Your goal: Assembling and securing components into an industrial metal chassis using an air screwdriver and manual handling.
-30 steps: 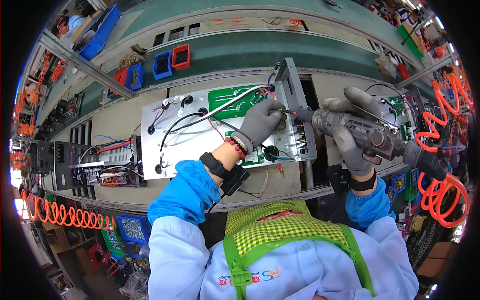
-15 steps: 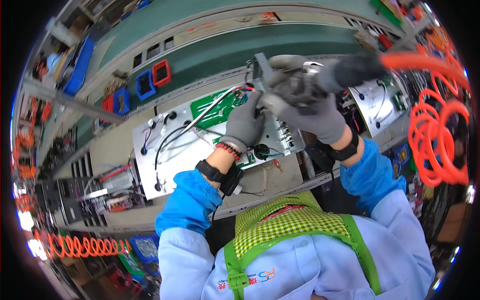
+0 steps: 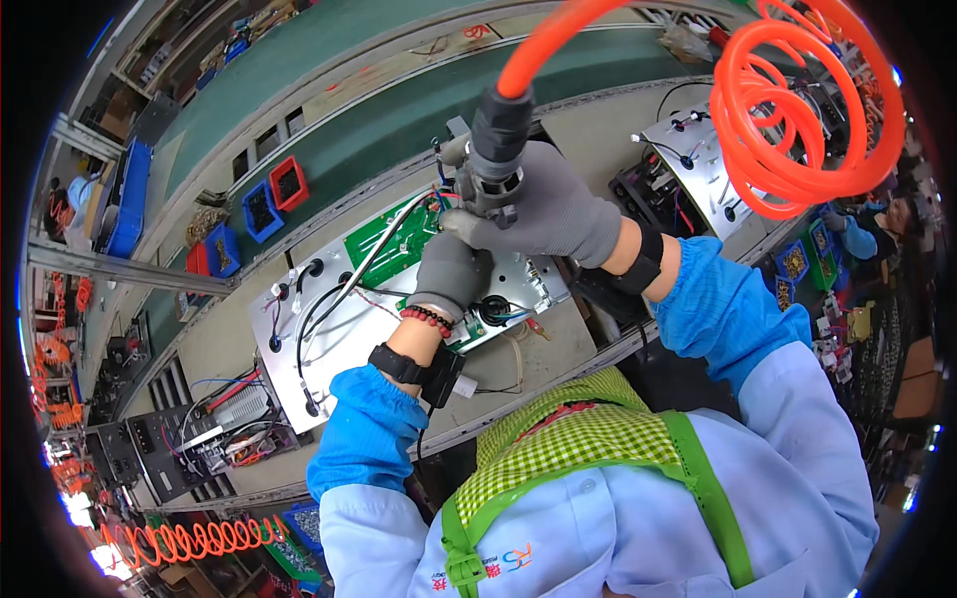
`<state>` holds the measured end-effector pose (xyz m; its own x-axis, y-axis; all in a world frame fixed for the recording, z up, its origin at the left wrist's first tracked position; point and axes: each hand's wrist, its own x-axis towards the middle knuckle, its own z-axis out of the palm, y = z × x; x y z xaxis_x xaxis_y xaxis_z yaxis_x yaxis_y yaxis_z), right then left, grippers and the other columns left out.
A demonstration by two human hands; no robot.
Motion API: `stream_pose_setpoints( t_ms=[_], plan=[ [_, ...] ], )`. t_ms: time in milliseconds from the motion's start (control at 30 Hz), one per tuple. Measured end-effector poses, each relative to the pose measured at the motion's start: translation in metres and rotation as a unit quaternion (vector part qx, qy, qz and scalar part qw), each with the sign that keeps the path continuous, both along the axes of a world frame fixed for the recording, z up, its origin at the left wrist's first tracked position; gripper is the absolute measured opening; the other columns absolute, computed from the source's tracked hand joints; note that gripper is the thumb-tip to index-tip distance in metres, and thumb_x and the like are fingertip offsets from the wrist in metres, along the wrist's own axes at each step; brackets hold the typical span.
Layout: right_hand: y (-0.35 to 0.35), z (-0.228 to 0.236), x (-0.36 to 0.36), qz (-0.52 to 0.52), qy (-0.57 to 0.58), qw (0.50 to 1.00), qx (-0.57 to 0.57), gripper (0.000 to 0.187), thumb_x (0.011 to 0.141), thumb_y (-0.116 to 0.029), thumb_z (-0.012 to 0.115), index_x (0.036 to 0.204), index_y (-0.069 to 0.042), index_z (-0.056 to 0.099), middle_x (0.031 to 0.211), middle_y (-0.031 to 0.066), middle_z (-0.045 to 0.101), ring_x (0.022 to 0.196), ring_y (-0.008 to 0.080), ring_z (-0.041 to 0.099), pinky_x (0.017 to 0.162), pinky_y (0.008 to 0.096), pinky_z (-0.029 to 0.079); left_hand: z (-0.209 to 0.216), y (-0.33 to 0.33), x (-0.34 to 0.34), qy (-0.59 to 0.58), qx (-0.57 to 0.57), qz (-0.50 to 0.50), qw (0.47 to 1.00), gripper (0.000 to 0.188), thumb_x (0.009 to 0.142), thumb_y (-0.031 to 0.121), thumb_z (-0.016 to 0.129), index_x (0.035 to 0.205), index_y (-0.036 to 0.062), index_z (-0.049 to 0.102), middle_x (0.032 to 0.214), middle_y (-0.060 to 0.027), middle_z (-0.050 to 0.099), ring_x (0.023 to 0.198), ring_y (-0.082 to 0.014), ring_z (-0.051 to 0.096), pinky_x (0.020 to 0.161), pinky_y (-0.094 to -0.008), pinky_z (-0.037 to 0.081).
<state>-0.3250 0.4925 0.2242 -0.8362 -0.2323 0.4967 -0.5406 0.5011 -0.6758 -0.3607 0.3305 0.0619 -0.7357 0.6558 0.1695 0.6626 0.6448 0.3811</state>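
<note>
My right hand (image 3: 558, 209), in a grey glove, is closed around an air screwdriver (image 3: 495, 140) that stands roughly upright over the metal panel. An orange air hose (image 3: 538, 55) runs from its black top end. My left hand (image 3: 449, 271), also gloved, lies low over the panel just left of the tool, fingers curled in; what they hold, if anything, is hidden. Beneath both hands is the silver metal panel (image 3: 334, 371), carrying a green circuit board (image 3: 369, 244), white and black cables and a black ring-shaped part (image 3: 493, 310). The tool's tip is out of sight behind my hands.
Red (image 3: 289, 183) and blue bins (image 3: 261, 211) stand beyond the panel by a green conveyor (image 3: 399, 120). Left is another wired unit (image 3: 214, 429); right, another silver panel (image 3: 688, 149). A coiled orange hose (image 3: 738, 120) hangs at upper right. A person (image 3: 877, 234) is at far right.
The screwdriver has swung from lying sideways to upright, with my right hand drawn in closer to my left. The orange hose has moved left and overhead. The whole view has shifted slightly.
</note>
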Motion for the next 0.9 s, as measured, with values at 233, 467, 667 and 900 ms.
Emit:
stream_pose_setpoints(
  t_ms=[233, 467, 667, 900],
  plan=[
    [0.005, 0.007, -0.004, 0.029, -0.103, 0.994, -0.015, 0.047, 0.074, -0.017, 0.081, 0.113, -0.001, 0.059, 0.082, 0.0023, 0.063, 0.076, 0.0129, 0.061, 0.076, 0.0304, 0.053, 0.031, 0.007, 0.010, -0.155, 0.006, 0.061, 0.986, 0.018, 0.084, 0.018, 0.062, 0.097, 0.0060, 0.064, 0.095, -0.0150, 0.066, 0.090, -0.0353, 0.064, 0.077, -0.0444, 0.050],
    [0.008, -0.008, -0.008, 0.080, -0.103, 0.991, 0.014, 0.049, 0.072, -0.034, 0.078, 0.111, -0.012, 0.059, 0.092, 0.0102, 0.067, 0.086, 0.0314, 0.066, 0.078, 0.0377, 0.053, 0.029, 0.014, 0.008, 0.001, 0.085, -0.011, 0.996, 0.017, 0.080, 0.021, 0.062, 0.090, 0.0121, 0.071, 0.087, -0.0184, 0.069, 0.083, -0.0382, 0.067, 0.073, -0.0454, 0.055],
    [-0.001, 0.002, 0.001, 0.022, -0.040, 0.999, -0.010, 0.050, 0.068, -0.029, 0.080, 0.109, -0.010, 0.060, 0.093, 0.0137, 0.067, 0.087, 0.0334, 0.066, 0.076, 0.0386, 0.054, -0.016, 0.012, -0.005, -0.058, 0.122, 0.057, 0.989, 0.020, 0.081, 0.019, 0.060, 0.091, 0.0037, 0.069, 0.089, -0.0226, 0.068, 0.086, -0.0402, 0.066, 0.078, -0.0468, 0.053],
    [0.006, 0.026, 0.008, 0.052, -0.108, 0.977, -0.174, 0.044, 0.075, -0.008, 0.079, 0.113, -0.001, 0.058, 0.087, 0.0001, 0.065, 0.076, 0.0088, 0.060, 0.071, 0.0270, 0.052, 0.047, 0.008, 0.002, -0.267, 0.123, 0.133, 0.947, 0.026, 0.083, 0.016, 0.060, 0.106, 0.0087, 0.070, 0.101, -0.0166, 0.070, 0.095, -0.0345, 0.067, 0.087, -0.0394, 0.052]
  ],
)
